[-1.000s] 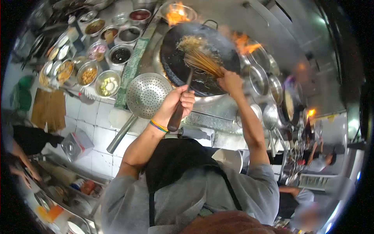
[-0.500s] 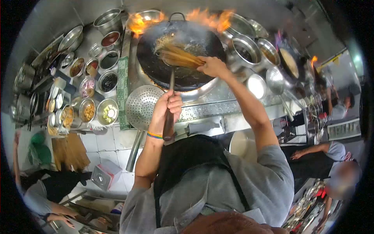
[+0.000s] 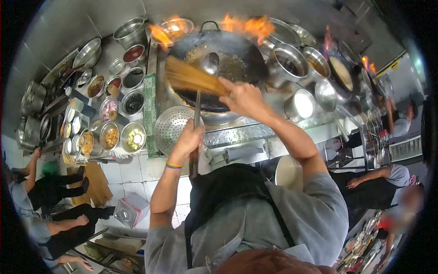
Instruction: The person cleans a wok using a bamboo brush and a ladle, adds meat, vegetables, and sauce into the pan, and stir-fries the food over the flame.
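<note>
My left hand (image 3: 189, 139) is closed around the long handle of a ladle (image 3: 210, 63), whose bowl is inside the large black wok (image 3: 248, 52). My right hand (image 3: 246, 98) grips a bamboo wok brush (image 3: 188, 77), its bristles blurred by motion over the wok's left side. The brush crosses in front of the ladle's handle. Some liquid and brownish bits show in the wok; whether the bristles touch the wok I cannot tell. A perforated strainer (image 3: 169, 131) lies beside my left hand, partly behind it.
Flames (image 3: 255, 28) rise behind the wok. Bowls of ingredients, such as a bowl of cut green pieces (image 3: 133, 137), crowd the left counter. A metal pot (image 3: 288, 61) and a second wok (image 3: 341, 73) stand at right. Co-workers (image 3: 64, 226) are on both sides.
The brush and my right hand have moved left and toward me. The ladle's bowl now shows in the wok, and my left hand is slightly lower. More of the co-workers at left is visible.
</note>
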Action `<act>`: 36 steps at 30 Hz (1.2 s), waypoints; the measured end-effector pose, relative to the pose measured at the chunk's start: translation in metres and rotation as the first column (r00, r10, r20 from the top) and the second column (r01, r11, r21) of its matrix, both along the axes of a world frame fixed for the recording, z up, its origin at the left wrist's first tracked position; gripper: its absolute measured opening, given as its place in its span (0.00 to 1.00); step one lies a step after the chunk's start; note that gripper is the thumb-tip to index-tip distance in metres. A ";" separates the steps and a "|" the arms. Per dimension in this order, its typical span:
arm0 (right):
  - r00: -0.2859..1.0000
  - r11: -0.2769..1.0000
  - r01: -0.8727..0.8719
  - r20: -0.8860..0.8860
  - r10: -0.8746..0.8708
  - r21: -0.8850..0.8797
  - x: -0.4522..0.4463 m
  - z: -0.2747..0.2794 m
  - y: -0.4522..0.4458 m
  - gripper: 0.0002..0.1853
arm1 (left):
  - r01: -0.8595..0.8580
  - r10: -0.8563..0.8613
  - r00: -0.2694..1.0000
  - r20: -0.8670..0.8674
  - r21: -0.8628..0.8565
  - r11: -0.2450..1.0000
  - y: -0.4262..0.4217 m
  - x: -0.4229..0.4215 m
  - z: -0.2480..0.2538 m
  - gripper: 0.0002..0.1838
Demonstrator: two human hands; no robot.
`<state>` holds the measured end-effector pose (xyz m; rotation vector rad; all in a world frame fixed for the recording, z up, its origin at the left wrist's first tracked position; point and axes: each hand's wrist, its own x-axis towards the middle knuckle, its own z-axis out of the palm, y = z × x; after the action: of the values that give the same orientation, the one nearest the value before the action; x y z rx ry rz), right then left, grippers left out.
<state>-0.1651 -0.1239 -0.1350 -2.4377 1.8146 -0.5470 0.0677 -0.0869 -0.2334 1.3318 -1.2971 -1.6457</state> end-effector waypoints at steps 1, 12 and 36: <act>0.994 0.995 -0.101 0.037 0.101 0.000 -0.002 0.007 0.008 0.31 | 0.091 0.014 0.940 0.340 -0.291 0.952 0.001 0.014 -0.019 0.11; 0.870 0.945 0.310 0.370 -0.325 0.102 -0.084 0.047 -0.033 0.32 | 0.322 0.117 0.563 0.818 -0.348 0.881 0.036 0.082 -0.006 0.13; 0.766 0.849 0.469 0.366 -0.528 0.242 -0.059 -0.062 0.032 0.32 | 0.237 0.005 0.863 -0.506 0.412 0.880 -0.023 0.029 0.012 0.13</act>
<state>-0.2240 -0.0924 -0.1968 -1.5543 2.1930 -0.8651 0.0972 -0.1096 -0.2217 0.9736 -0.7087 -2.3007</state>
